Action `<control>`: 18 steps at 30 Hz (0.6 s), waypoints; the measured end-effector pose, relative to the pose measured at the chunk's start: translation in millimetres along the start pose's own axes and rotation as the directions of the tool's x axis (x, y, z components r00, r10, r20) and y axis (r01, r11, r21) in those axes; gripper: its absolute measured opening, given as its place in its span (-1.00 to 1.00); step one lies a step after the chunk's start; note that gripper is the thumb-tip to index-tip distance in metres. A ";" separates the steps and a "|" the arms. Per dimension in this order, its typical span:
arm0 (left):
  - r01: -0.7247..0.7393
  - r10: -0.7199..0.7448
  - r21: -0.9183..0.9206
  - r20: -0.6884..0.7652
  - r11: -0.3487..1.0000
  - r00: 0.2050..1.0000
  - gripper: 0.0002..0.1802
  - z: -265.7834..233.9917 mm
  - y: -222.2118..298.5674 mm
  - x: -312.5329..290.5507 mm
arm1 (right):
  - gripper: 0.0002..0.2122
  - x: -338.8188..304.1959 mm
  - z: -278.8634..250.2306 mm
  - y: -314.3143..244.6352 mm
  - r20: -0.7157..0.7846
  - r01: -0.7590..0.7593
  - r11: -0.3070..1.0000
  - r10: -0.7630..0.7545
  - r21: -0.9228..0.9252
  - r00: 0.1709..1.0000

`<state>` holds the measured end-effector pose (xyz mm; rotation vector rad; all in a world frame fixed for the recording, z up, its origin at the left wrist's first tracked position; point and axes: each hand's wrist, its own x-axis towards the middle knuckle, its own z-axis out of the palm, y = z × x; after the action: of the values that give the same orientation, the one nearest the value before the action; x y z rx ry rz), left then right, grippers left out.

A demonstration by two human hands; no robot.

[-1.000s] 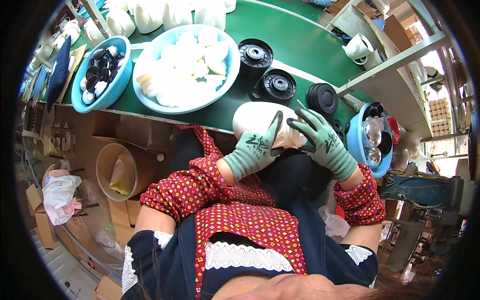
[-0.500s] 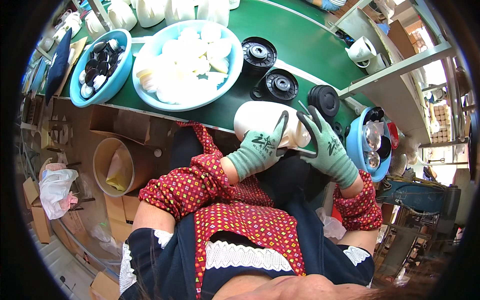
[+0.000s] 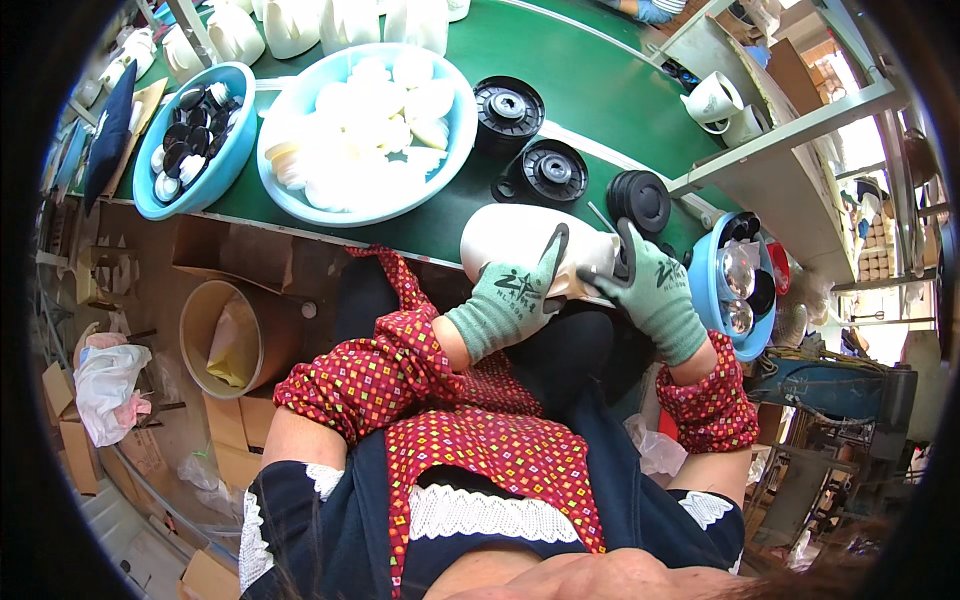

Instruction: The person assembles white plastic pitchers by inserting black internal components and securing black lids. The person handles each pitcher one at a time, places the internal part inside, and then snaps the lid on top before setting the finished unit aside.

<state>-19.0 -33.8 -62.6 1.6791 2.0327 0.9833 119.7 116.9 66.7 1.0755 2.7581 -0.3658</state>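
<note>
- As the white vessel (image 3: 500, 232) lies at the near edge of the tabletop (image 3: 620, 100), its long axis runs roughly left to right.
- Left hand (image 3: 510, 295): grips its near side.
- Right hand (image 3: 650, 290): at its right end, digits parted; pinch indeterminable.

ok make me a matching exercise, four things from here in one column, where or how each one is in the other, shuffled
1. rounded white plastic-looking body
2. large round pale-blue basin
3. stack of round black discs
4. small blue basin on the right

A. heaped with white parts
B. holding shiny rounded pieces
C. gripped by the green-gloved left hand
D. on the flat green bench, just beyond the green-gloved right hand

Pairs: 1-C, 2-A, 3-D, 4-B
</note>
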 end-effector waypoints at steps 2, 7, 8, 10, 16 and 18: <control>-0.050 0.049 -0.013 -0.075 0.999 0.996 0.16 4.5 -8.0 -0.2 | -0.13 -3.2 -2.3 10.2 -0.105 0.443 0.881 -0.462 -0.164 0.881; 0.007 -0.009 0.029 0.072 1.000 0.997 0.15 -5.1 -6.7 5.9 | -0.11 3.3 17.1 25.9 -0.145 0.551 0.834 -0.543 0.020 0.827; 0.025 -0.028 0.031 0.101 0.999 0.995 0.14 -8.5 -0.9 6.6 | -0.20 4.3 29.6 28.6 -0.178 0.417 0.907 -0.401 0.060 0.899; 0.060 -0.065 0.037 0.158 0.997 0.985 0.12 -11.2 10.6 9.7 | -0.23 6.2 40.2 26.2 -0.187 0.291 0.956 -0.280 0.034 0.942; -0.121 0.121 -0.026 -0.004 0.992 0.993 0.03 -25.7 -25.8 22.7 | -0.15 17.3 40.1 32.3 -0.286 0.674 0.714 -0.697 -0.190 0.658; -0.177 0.174 -0.078 -0.045 0.981 0.984 0.02 -34.4 -28.4 27.2 | -0.18 27.1 50.3 37.6 -0.308 0.656 0.732 -0.677 -0.185 0.669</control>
<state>-68.6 -20.2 -52.9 1.8340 1.8644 1.1470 128.6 146.9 5.8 0.0396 3.3938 -0.1676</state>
